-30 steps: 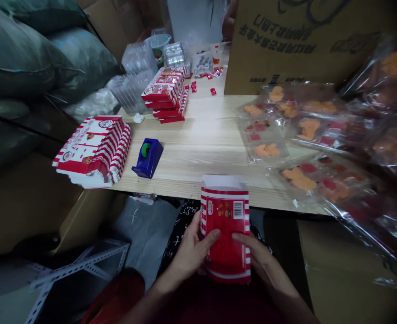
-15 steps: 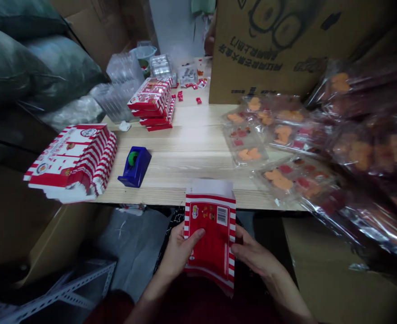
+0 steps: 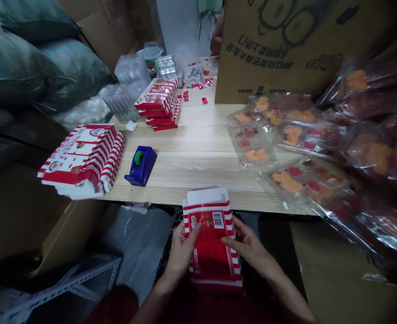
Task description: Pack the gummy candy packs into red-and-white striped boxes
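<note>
A red and white striped flat carton (image 3: 214, 252), with a barcode and a white flap at its far end, is held between both hands over my lap, just off the table's front edge. My left hand (image 3: 184, 243) grips its left side, thumb on the printed face and fingers hidden beneath. On the right side my right hand (image 3: 250, 245) closes on it the same way, thumb lying over the face. Whether it is one carton or a few stacked together, I cannot tell.
On the wooden table (image 3: 198, 162) stand a blue tape dispenser (image 3: 141, 165), a stack of flat cartons (image 3: 83, 157) and several filled boxes (image 3: 160, 101). Clear plastic trays (image 3: 131, 85) are behind. Bagged candy packs (image 3: 286, 180) pile up right, below a large cardboard box (image 3: 269, 54).
The carton has straightened and tilted slightly, its lower edge now squarer. My right thumb has moved inward onto its face. The whole view has shifted a little.
</note>
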The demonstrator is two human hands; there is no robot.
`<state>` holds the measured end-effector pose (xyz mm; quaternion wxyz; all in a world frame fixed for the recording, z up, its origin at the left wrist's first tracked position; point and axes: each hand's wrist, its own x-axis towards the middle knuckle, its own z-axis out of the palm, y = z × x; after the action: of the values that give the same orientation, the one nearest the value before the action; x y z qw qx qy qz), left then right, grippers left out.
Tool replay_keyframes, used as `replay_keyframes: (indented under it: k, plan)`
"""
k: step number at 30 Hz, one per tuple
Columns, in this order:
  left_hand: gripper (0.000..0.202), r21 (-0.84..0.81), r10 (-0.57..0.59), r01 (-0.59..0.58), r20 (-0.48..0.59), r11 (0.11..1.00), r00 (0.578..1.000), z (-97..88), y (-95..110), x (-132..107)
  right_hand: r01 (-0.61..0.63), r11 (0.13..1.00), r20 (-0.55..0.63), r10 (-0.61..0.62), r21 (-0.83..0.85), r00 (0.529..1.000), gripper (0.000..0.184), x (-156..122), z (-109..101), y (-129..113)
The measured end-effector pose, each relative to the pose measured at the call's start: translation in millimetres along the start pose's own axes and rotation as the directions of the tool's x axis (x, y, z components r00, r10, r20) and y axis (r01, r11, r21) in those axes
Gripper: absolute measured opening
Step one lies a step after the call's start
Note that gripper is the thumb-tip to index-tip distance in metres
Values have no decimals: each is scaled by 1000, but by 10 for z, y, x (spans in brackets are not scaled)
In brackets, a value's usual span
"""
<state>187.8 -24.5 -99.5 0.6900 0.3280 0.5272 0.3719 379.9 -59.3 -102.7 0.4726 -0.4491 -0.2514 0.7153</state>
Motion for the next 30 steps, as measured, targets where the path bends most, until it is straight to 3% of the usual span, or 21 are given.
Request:
replay_keyframes:
  k: [3,6,9,12,17,21,25,28,30]
  plan:
    - [38,61,33,-36,49,997,998,7,77,-55,108,993,-65,-106,43,992,79,-15,-3,-195]
    - [40,128,153,-162,81,978,985,-16,201,-40,153,988,-66,-151,28,986,75,15,0,-282]
    - [51,102,330,-323,-62,941,942,-75,273,47,172,985,-27,-172,2,985,70,40,-18,-256]
    - [44,113,395,-382,-132,917,909,-144,280,131,215,974,0,-216,-67,976,57,36,-65,-239]
    - [28,249,382,-383,54,889,922,-229,333,179,226,952,46,-221,-206,974,42,37,-122,-342]
    - [22,351,364,-411,193,841,911,-257,459,259,247,926,-70,-277,-287,958,22,160,-112,-411]
    - [23,411,374,-449,253,793,892,-278,624,311,263,901,-115,-318,-344,941,19,262,-84,-510]
    - [22,440,376,-475,296,762,878,-321,648,267,215,919,-54,-246,-332,968,19,253,-93,-536]
    - [21,449,365,-454,274,769,890,-343,574,229,160,943,-91,-194,-292,977,22,244,-124,-481]
